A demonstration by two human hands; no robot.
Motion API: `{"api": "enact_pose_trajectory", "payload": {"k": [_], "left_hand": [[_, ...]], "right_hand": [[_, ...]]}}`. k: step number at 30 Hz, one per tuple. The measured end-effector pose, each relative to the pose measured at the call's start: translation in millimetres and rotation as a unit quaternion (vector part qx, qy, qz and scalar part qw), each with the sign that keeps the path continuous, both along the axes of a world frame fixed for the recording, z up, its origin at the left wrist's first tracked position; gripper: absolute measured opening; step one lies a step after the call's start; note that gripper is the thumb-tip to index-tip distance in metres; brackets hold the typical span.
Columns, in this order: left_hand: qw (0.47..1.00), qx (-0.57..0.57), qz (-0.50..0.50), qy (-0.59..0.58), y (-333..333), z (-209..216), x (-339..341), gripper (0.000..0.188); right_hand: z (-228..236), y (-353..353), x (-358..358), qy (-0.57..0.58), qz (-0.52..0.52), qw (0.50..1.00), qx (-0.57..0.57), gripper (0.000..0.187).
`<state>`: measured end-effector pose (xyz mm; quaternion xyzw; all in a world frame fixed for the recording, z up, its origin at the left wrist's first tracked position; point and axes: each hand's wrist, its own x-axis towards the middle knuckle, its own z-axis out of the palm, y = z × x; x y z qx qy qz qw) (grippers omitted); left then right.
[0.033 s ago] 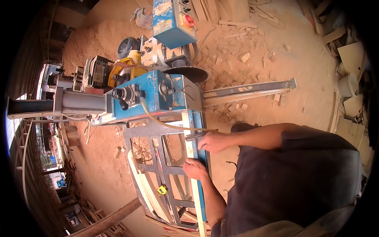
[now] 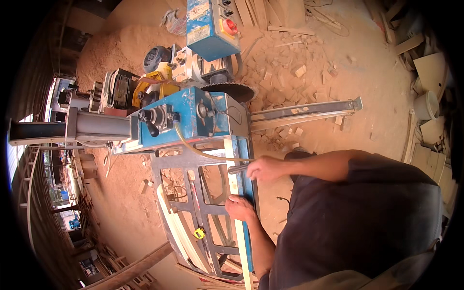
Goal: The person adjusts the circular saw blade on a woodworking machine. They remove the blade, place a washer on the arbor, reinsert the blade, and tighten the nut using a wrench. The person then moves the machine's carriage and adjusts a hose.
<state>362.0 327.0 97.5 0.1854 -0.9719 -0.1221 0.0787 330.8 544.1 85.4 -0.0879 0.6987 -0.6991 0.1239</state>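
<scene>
A long pale wooden strip (image 2: 240, 241) lies along the blue rail of the saw machine's black frame. My left hand (image 2: 239, 208), closed, has its fingers curled over this strip. Further up, my right hand (image 2: 263, 169) closes around the end of a dark tubular handle (image 2: 237, 169), which crosses above the strip; what it belongs to cannot be made out. A yellowish hose (image 2: 203, 153) runs from the blue machine housing (image 2: 181, 118) to just beside my right hand. A toothed circular saw blade (image 2: 231, 90) shows behind the housing.
Several wooden strips (image 2: 179, 229) rest on the black frame (image 2: 195, 198), near a yellow tape measure (image 2: 199, 233). A metal arm (image 2: 309, 110) juts out to the right. Wood offcuts (image 2: 300, 71) litter the floor. A blue control box (image 2: 210, 31) with a red knob stands at the top.
My right hand has shifted slightly upward and to the right, and now covers the hose's end. My left hand stays on the strip, nearly still.
</scene>
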Motion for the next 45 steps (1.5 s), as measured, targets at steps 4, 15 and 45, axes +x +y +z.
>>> {"api": "enact_pose_trajectory", "payload": {"k": [4,15,45], "left_hand": [[1.000,0.013,-0.008,-0.020,26.6,-9.1,14.9,0.037],[0.998,-0.006,-0.049,-0.025,11.8,-65.5,56.5,0.050],[0.986,-0.097,-0.040,-0.130,67.3,-46.2,32.4,0.037]], "right_hand": [[-23.8,103.1,-9.2,-0.164,-0.230,0.959,-0.015,0.019],[-90.1,176.6,-130.7,-0.061,-0.270,0.956,0.093,0.062],[-128.2,232.1,-99.4,-0.184,-0.118,0.976,-0.025,0.049]]}}
